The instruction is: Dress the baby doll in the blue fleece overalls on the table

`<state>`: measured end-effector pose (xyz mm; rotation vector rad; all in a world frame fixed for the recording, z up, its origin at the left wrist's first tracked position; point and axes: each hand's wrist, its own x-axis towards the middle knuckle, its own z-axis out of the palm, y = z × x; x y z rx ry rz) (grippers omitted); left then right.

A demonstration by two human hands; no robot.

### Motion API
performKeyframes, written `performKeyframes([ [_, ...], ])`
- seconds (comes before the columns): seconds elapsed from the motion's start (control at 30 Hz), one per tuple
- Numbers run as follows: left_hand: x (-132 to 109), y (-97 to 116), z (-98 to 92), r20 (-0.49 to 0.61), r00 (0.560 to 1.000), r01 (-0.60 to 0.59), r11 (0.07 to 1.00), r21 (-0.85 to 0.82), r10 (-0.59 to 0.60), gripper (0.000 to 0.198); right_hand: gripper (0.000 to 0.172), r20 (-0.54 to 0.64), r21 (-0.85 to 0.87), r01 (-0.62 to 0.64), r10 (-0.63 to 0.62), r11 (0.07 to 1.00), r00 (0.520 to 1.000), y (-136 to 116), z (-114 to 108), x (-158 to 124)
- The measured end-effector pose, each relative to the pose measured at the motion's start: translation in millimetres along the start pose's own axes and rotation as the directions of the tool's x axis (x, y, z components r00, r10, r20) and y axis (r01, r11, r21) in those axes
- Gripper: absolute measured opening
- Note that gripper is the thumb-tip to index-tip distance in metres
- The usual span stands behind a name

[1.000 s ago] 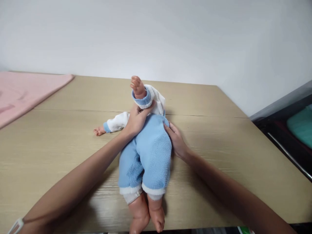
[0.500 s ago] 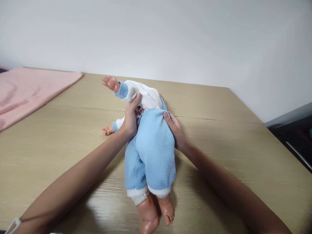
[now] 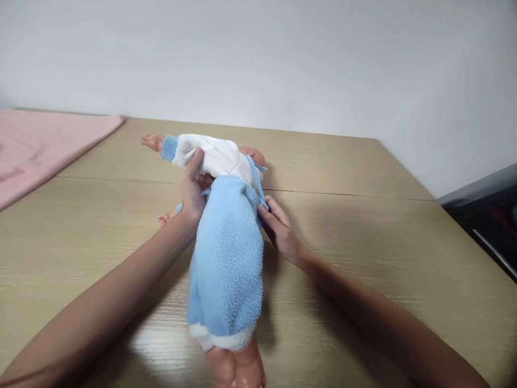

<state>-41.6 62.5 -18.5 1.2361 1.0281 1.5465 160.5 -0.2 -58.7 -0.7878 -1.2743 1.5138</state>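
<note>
A baby doll [image 3: 222,161] lies turned on its side on the table, its legs toward me and its head partly hidden behind its shoulder. It wears a white fleecy top and blue fleecy trousers [image 3: 228,253] with white cuffs. My left hand [image 3: 194,188] is closed round the doll's chest side, thumb over the white sleeve. With thumb and fingers, my right hand [image 3: 283,229] pinches the blue strap [image 3: 257,180] near the waist at the doll's back. One doll arm stretches out to the left; the other is mostly behind my left wrist.
A pink cloth [image 3: 52,140] lies at the left of the wooden table [image 3: 363,226]. A white wall [image 3: 258,64] rises behind the far edge. Something dark [image 3: 490,226] stands beyond the table's right edge.
The doll has rolled further onto its side and shifted left, so its legs now overlap and its head shows. My right hand has moved slightly left and down, along with the strap.
</note>
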Motion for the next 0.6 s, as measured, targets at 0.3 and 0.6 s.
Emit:
performKeyframes([
  [0.3,6.6,-9.5,-15.5,0.003,0.994,0.102,0.934,-0.342,-0.107,0.068,0.052,0.121,-0.147,0.085,-0.067,0.986,0.990,1.4,7.7,11.0],
  [0.6,-0.5,8.0,-8.3,-0.076,0.995,0.041,0.951,-0.308,-0.068,0.063,0.032,0.101,-0.278,0.289,-0.271,0.916,0.957,6.4,16.3,-1.4],
])
